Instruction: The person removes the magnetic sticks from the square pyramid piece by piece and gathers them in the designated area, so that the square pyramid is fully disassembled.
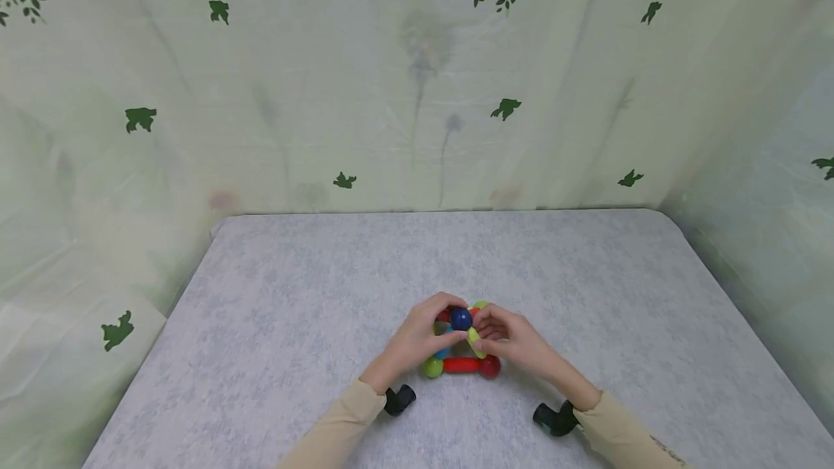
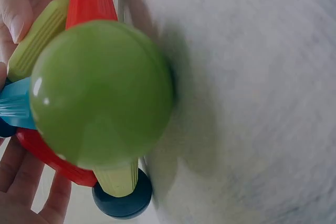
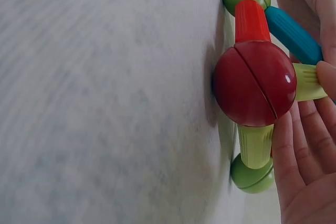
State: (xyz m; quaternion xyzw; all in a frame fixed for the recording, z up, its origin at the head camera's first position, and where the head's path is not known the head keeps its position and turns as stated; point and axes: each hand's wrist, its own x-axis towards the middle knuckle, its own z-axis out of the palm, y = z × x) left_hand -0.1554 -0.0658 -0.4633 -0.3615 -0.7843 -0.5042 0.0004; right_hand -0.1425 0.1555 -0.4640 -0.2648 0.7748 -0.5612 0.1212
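Toy frame of rods and balls [image 1: 461, 342] sits on the grey table [image 1: 293, 324], near its front edge, midway between the two forearms.

Left hand [image 1: 417, 339]: fingers curled round the left side of the frame, thumb up near the blue ball [image 1: 461, 319] at the top. Holds it; looks like a steadying grip that keeps the base flat on the table.

Right hand [image 1: 515, 342]: fingers bent in from the right, tips pinching a yellow-green rod [image 1: 475, 341] just under the blue ball. In the right wrist view the fingers [image 3: 302, 150] lie along the rods behind the red ball [image 3: 254, 82], cupping rather than squeezing hard.

Base: green ball [image 1: 432, 367] at the front left corner, red ball at the front right, red rod [image 1: 461, 365] joining them. A light blue rod [image 2: 13, 103] climbs from the green ball towards the top. Left wrist view shows a second dark ball [image 2: 122, 200] at another corner, touching the table.

Both hands meet at the apex, probably because the sloping rods converge there and the joint wants support from both sides.

Around: pale cloth with leaf print [image 1: 417, 93] behind and to the sides. Dark wrist mounts [image 1: 399, 399] below each sleeve.
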